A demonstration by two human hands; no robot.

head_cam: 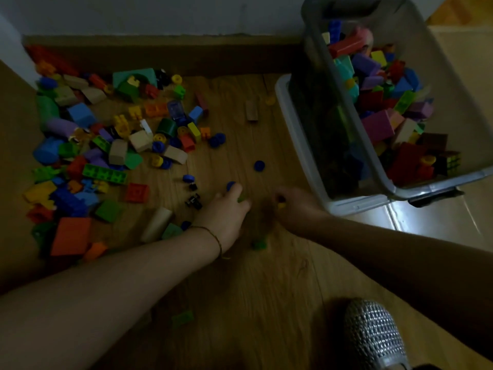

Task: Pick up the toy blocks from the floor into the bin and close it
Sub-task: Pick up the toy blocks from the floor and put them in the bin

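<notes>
Blocks (140,140) strewn on floor (253,289), bin (394,186) open

- Left forearm (120,284): bare, extends from the lower left edge up towards centre; a thin cord bracelet (215,237) sits at the wrist.
- Left hand (226,209): back of hand up, low over the floor, fingers curled downward round a small green block (242,199); the grip is blurred.
- Right forearm (400,257): bare, in shadow, enters from the right edge and angles left.
- Right hand (293,206): knuckles up, fingers curled inward, pinching a small yellow block (281,205).
- Both hands lie near each other, not touching.
</notes>
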